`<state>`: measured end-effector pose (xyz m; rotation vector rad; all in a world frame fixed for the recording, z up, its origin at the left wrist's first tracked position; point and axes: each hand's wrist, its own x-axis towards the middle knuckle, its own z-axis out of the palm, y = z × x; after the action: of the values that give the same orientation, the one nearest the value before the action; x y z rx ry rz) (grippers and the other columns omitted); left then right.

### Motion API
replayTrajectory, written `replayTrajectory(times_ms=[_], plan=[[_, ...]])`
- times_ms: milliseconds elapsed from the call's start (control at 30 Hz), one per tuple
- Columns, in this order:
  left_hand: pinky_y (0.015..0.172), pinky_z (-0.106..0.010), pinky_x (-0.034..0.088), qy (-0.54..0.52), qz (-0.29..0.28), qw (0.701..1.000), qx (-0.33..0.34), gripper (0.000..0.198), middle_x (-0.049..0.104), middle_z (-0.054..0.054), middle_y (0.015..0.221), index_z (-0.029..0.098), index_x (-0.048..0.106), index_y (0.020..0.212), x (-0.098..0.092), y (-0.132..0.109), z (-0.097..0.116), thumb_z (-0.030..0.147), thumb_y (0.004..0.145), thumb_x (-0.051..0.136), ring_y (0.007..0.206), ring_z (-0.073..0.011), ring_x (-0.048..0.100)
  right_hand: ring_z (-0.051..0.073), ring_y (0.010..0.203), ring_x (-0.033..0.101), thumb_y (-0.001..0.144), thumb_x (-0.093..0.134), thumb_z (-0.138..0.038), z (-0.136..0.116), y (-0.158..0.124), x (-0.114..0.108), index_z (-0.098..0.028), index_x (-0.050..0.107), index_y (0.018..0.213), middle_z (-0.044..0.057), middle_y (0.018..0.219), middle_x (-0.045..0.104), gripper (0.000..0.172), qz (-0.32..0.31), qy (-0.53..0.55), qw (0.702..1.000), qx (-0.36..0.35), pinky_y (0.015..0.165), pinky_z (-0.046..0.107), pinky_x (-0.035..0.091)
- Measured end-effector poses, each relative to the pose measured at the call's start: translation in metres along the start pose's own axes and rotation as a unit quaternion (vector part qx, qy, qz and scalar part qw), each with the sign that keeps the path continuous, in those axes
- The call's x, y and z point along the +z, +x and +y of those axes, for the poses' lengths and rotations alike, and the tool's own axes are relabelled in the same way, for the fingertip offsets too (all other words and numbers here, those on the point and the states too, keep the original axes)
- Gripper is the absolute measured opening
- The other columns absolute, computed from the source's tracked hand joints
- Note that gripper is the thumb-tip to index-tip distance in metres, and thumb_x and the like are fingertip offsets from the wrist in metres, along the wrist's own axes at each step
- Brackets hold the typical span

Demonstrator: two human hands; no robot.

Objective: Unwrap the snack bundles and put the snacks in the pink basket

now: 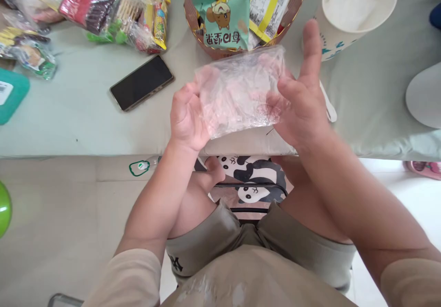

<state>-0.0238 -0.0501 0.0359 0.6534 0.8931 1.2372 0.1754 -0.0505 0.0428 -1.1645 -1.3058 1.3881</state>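
Observation:
A crinkled clear plastic bag [243,91] is stretched out flat between my two hands, just over the table's front edge. I cannot make out anything inside it besides the fingers showing through. My left hand [191,114] grips its left end, with the fingers behind the plastic. At the right end, my right hand [301,96] supports the bag with curled fingers partly behind it, while one digit points up, away from the plastic. Right behind the bag stands a brown ribbed basket [191,11] with a gold rim, holding a green snack packet [225,15] and a yellow-and-white packet [272,4].
A black phone [142,83] lies left of my hands on the covered table [69,132]. Wrapped snacks [148,20] are piled at the back left. On the right are a paper cup [344,27] with white tissue and a white rounded object [425,96].

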Motion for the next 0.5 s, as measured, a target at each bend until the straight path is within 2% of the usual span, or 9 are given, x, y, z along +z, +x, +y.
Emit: replayTrajectory(times_ms=[100, 167, 267, 333, 500], plan=[[0.111, -0.05, 0.056, 0.009, 0.026, 1.0, -0.007, 0.031, 0.07, -0.008, 0.134, 0.023, 0.066, 0.102, 0.001, 0.002, 0.001, 0.048, 0.093, 0.051, 0.146, -0.0342, 0.054, 0.022, 0.104, 0.073, 0.085, 0.065, -0.037, 0.001, 0.0, 0.003, -0.046, -0.009, 0.166, 0.002, 0.138, 0.066, 0.11, 0.04, 0.034, 0.998, 0.022, 0.076, 0.033, 0.06], [0.106, -0.05, 0.059, 0.023, 0.04, 0.998, -0.035, 0.029, 0.072, -0.008, 0.13, 0.023, 0.066, 0.104, -0.002, 0.004, 0.0, 0.047, 0.092, 0.055, 0.14, -0.0355, 0.06, 0.023, 0.098, 0.074, 0.085, 0.068, -0.037, 0.005, 0.001, 0.004, -0.042, -0.003, 0.168, 0.004, 0.126, 0.07, 0.109, 0.053, 0.014, 0.998, 0.041, 0.075, 0.035, 0.06], [0.1, -0.043, 0.062, 0.038, 0.054, 0.996, -0.062, 0.028, 0.073, -0.007, 0.129, 0.024, 0.066, 0.107, -0.007, 0.006, -0.001, 0.045, 0.09, 0.06, 0.137, -0.035, 0.063, 0.025, 0.101, 0.074, 0.086, 0.069, -0.041, 0.009, 0.003, 0.003, -0.04, 0.01, 0.167, 0.004, 0.112, 0.07, 0.1, 0.066, 0.005, 0.995, 0.078, 0.078, 0.038, 0.061], [0.097, -0.041, 0.062, 0.041, 0.046, 0.996, -0.058, 0.031, 0.073, -0.007, 0.13, 0.024, 0.067, 0.109, -0.007, 0.005, -0.001, 0.048, 0.091, 0.06, 0.135, -0.0348, 0.064, 0.024, 0.103, 0.073, 0.087, 0.068, -0.04, 0.006, 0.003, 0.002, -0.042, 0.016, 0.165, 0.003, 0.113, 0.07, 0.094, 0.069, 0.027, 0.993, 0.089, 0.085, 0.038, 0.062], [0.091, -0.047, 0.064, 0.031, -0.013, 0.995, -0.094, 0.05, 0.073, -0.011, 0.126, 0.023, 0.068, 0.116, 0.013, -0.009, -0.001, 0.063, 0.096, 0.048, 0.131, -0.0367, 0.066, 0.023, 0.112, 0.071, 0.08, 0.071, -0.034, -0.017, -0.012, -0.001, -0.045, 0.023, 0.161, 0.0, 0.114, 0.07, 0.095, 0.085, 0.094, 0.991, 0.043, 0.095, 0.038, 0.062]])
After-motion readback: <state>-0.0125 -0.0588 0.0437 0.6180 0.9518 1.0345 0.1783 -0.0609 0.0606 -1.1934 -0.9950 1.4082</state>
